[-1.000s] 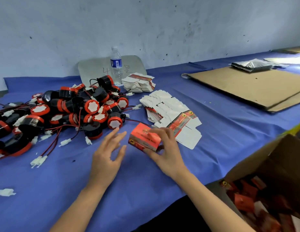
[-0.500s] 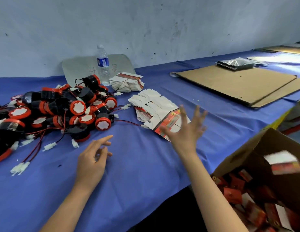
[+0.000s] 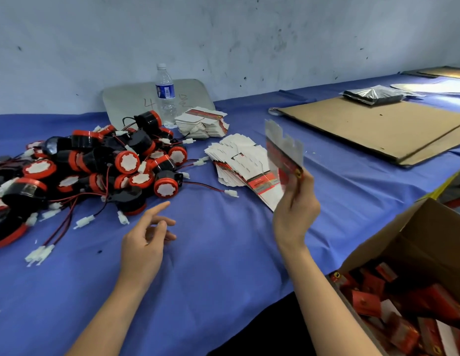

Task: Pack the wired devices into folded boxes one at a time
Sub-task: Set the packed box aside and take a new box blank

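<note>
The flat box [image 3: 284, 152] is up in the air in my right hand [image 3: 295, 214], pinched at its lower red end between thumb and fingers, standing roughly upright with the white flaps on top. It's pretty motion-blurred, so I honestly can't tell if it's one blank or two stuck together. Just behind and left of it, the fanned stack of flat boxes [image 3: 239, 163] lies on the bench [image 3: 223, 265].

My left hand [image 3: 146, 240] is low over the blue cover, fingers [image 3: 159, 208] loose and half curled, index poking out, holding nothing. It's near the front edge of the pile of wired devices [image 3: 95, 165], black-and-red round things with thin leads and white plugs. Down on my right there's an open carton [image 3: 424, 240] with red boxes [image 3: 365, 303] in it.
</note>
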A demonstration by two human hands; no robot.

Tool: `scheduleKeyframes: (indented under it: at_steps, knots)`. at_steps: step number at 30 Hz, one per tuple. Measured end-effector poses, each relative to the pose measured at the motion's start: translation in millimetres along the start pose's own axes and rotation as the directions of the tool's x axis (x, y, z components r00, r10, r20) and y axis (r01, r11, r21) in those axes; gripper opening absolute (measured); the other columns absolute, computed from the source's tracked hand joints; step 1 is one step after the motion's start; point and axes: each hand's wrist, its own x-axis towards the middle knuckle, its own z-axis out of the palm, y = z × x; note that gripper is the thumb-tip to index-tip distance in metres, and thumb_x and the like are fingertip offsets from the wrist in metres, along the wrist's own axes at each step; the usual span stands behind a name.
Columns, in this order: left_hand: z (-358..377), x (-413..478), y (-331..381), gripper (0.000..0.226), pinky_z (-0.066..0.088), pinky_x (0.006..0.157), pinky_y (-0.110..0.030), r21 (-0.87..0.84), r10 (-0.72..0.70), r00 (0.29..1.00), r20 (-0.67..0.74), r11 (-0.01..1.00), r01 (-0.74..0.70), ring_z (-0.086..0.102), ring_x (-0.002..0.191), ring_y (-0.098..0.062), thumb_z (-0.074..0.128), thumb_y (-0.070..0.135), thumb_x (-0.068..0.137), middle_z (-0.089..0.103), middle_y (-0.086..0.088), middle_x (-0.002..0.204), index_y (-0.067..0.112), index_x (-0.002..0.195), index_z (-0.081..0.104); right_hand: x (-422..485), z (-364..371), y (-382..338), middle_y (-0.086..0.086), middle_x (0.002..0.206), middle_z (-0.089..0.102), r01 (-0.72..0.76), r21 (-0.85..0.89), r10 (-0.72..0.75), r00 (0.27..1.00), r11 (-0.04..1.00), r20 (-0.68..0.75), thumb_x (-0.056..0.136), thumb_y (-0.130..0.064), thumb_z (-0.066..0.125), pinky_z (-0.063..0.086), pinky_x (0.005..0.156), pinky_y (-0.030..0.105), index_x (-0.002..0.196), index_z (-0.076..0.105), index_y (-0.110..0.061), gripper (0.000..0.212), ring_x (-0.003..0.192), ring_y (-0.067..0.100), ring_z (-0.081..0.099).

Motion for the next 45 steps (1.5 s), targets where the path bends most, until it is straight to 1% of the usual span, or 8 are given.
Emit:
scheduleKeyframes:
  at_steps: [3,6,8,16,26,33,39,45]
  knots:
    - [0.2,2.2,2.7,0.048,0.056,0.072,-0.023,-0.063,0.018,0.998,-0.062,0.998,-0.022,0.064,0.091,-0.006,0.055,0.018,0.097,0.063,0.017,0.105,0.054,0.127,0.045,-3.9,10.8,-25.7,-0.007,0.076,0.067,-0.213,0.344,0.116,0.953,0.914,0.282,0.098,-0.017,0.05,0.045,0.061,0.022,0.12,0.056,-0.023,0.024,0.066,0.01,0.058]
    - [0.1,2.1,7.6,0.07,0.044,0.088,-0.016,-0.124,0.029,0.993,-0.113,0.991,-0.042,0.054,0.116,0.002,0.064,0.034,0.09,0.049,0.021,0.133,0.052,0.142,0.022,-15.7,37.1,-49.7,0.013,0.089,0.072,-0.575,0.328,0.144,0.625,0.749,0.767,0.094,-0.007,0.056,0.054,0.076,0.032,0.116,0.057,-0.024,0.028,0.076,0.014,0.066]
    - [-1.5,1.9,7.2,0.073,0.038,0.096,-0.016,-0.146,0.037,0.991,-0.125,0.988,-0.056,0.045,0.127,0.004,0.057,0.038,0.087,0.039,0.025,0.143,0.05,0.147,0.015,-36.3,52.4,-59.8,0.014,0.093,0.072,-0.583,0.286,0.076,0.517,0.76,0.853,0.094,-0.002,0.056,0.053,0.08,0.035,0.113,0.06,-0.019,0.026,0.081,0.017,0.066]
    - [-5.7,5.9,-3.7,0.06,0.037,0.092,-0.015,0.013,0.006,0.971,-0.24,1.0,-0.003,0.041,0.117,0.02,0.053,0.025,0.099,0.036,0.051,0.12,0.044,0.148,0.023,-78.8,59.4,-42.5,-0.011,0.095,0.073,-0.566,0.308,0.028,0.507,0.764,0.862,0.1,-0.01,0.049,0.048,0.072,0.013,0.127,0.059,-0.021,0.03,0.086,0.002,0.067]
    - [-6.0,8.6,-2.9,0.086,0.036,0.105,-0.023,-0.033,-0.03,0.976,-0.215,0.999,0.024,0.041,0.132,0.003,0.057,0.043,0.083,0.036,0.014,0.151,0.038,0.153,0.007,-84.1,56.5,-39.4,-0.019,0.109,0.07,-0.47,0.326,-0.06,0.497,0.82,0.866,0.097,-0.022,0.055,0.05,0.089,0.018,0.146,0.04,-0.034,0.052,0.104,-0.002,0.063]
    - [-6.5,5.1,0.7,0.093,0.04,0.102,-0.019,-0.042,0.035,0.981,-0.193,0.998,-0.043,0.042,0.13,0.004,0.071,0.035,0.085,0.038,0.011,0.151,0.033,0.154,0.009,-85.9,56.2,-39.0,-0.031,0.114,0.064,-0.488,0.352,-0.074,0.502,0.799,0.862,0.089,-0.035,0.057,0.046,0.088,0.011,0.148,0.027,-0.042,0.067,0.108,-0.006,0.06]
    - [-8.1,4.3,0.6,0.088,0.038,0.09,-0.002,-0.123,0.051,0.987,-0.155,0.99,-0.07,0.042,0.124,0.014,0.067,0.034,0.087,0.041,0.044,0.131,0.031,0.154,0.01,-84.7,54.4,-39.6,-0.015,0.121,0.065,-0.511,0.378,-0.077,0.515,0.772,0.854,0.091,-0.033,0.057,0.05,0.093,0.022,0.144,0.04,-0.032,0.056,0.113,0.003,0.061]
    - [-4.2,4.5,-1.7,0.084,0.043,0.087,-0.005,-0.047,0.099,0.977,-0.192,0.993,-0.109,0.053,0.117,0.008,0.067,0.009,0.089,0.048,0.04,0.127,0.033,0.151,0.016,-86.2,60.3,-35.7,-0.027,0.102,0.066,-0.441,0.326,-0.021,0.569,0.836,0.822,0.095,-0.017,0.059,0.049,0.081,0.011,0.143,0.041,-0.03,0.053,0.098,-0.006,0.063]
